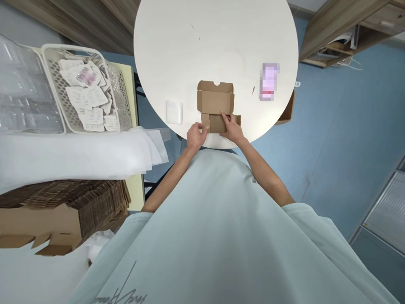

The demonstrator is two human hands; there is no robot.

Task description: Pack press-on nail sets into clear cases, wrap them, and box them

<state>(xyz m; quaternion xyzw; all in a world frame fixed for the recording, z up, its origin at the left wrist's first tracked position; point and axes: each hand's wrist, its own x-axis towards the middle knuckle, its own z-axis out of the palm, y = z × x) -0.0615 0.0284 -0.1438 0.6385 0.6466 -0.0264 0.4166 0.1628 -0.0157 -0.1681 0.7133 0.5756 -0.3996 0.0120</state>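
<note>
A small brown cardboard box (215, 101) lies on the white round table (215, 46), near the edge closest to me. Its lid panel is spread flat away from me, with a half-round notch at the far edge. The near part is partly folded, with side flaps at left and right. My left hand (196, 137) is closed on the near left corner, thumb and fingers pinching the flap there. My right hand (233, 128) grips the near right part, with its fingers reaching inside and its thumb at the front edge.
A stack of small white sheets (174, 112) lies left of the box; a pixelated pink item (268, 82) lies right. On the left side table are a white basket (122, 97) of printed cards, clear plastic containers (25, 84), white sheets (76, 156) and flattened cardboard boxes (101, 207).
</note>
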